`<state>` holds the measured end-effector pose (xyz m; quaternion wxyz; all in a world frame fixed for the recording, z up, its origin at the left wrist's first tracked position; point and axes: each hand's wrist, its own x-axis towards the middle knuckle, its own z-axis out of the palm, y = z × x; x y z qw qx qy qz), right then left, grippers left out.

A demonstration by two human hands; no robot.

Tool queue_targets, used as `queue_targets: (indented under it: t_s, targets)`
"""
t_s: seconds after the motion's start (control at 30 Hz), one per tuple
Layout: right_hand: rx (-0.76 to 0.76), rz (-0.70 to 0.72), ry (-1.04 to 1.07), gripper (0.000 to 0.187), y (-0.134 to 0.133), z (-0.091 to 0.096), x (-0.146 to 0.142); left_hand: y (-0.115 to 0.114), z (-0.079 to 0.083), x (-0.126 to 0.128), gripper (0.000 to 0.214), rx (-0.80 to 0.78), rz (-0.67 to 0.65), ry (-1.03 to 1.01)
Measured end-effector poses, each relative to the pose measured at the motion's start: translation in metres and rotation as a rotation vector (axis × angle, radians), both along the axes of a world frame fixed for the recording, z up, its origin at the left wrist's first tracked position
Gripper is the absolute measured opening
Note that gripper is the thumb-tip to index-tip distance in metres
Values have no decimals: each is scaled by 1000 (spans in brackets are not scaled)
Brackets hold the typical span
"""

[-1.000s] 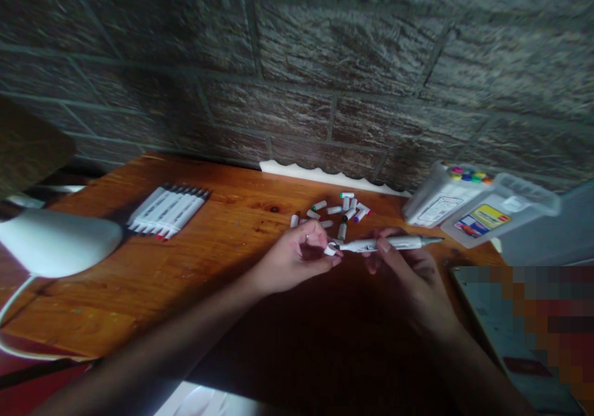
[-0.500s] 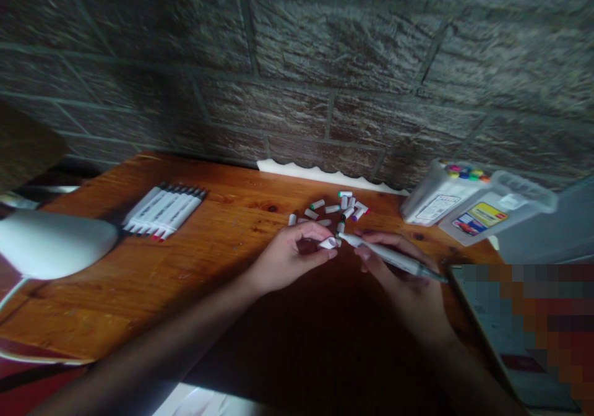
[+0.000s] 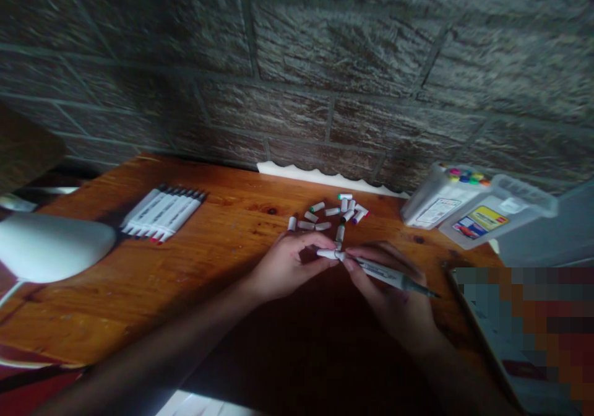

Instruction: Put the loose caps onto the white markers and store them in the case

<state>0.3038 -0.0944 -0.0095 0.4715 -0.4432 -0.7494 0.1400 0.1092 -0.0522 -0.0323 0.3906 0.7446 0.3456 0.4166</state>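
My left hand (image 3: 288, 264) pinches a small white marker cap (image 3: 327, 254) between thumb and fingertips. My right hand (image 3: 388, 292) grips a white marker (image 3: 387, 275) that slants down to the right, its dark tip pointing toward the lower right. The cap sits right against the marker's near end, just above the wooden table (image 3: 223, 242). Several loose caps (image 3: 334, 212) with coloured ends lie scattered just beyond my hands.
A row of white markers (image 3: 161, 213) lies at the table's left. A clear plastic marker case (image 3: 445, 196) and its lid (image 3: 496, 215) lie at the right by the brick wall. A white rounded object (image 3: 53, 246) sits at far left.
The marker swung from level to slanting down right. My left hand turned the cap and brought it against the marker's near end. Both hands shifted slightly nearer to me.
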Motion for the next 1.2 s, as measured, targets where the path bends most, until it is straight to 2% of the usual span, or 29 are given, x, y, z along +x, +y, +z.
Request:
queue_targets:
  t_s: [0.13,0.2,0.27,0.37,0.43,0.63,0.9,1.2]
  targets:
    - [136,-196,-21,12,12,-2,18,-2,-3,4,18,-15,27,-64]
    - [111,-281,29,9,18,-4,31,-3,-3,6,19,-61,21,-114]
    - [9,-305,131,10,21,-6,38,-4,-2,6,18,-107,12,-151]
    - [-127,-243,288,14,18,-6,31,-2,0,4,16,-129,20,-170]
    - [-142,-184,337,12,11,-4,20,-1,1,2,16,-120,20,-159]
    - [-195,-49,261,16,-2,5,6,0,1,1,17,-90,-7,-147]
    - [-80,-6,129,16,-6,9,6,0,-2,1,15,-50,-29,-105]
    - [-48,26,48,19,-7,3,3,0,-5,4,15,-84,-42,-131]
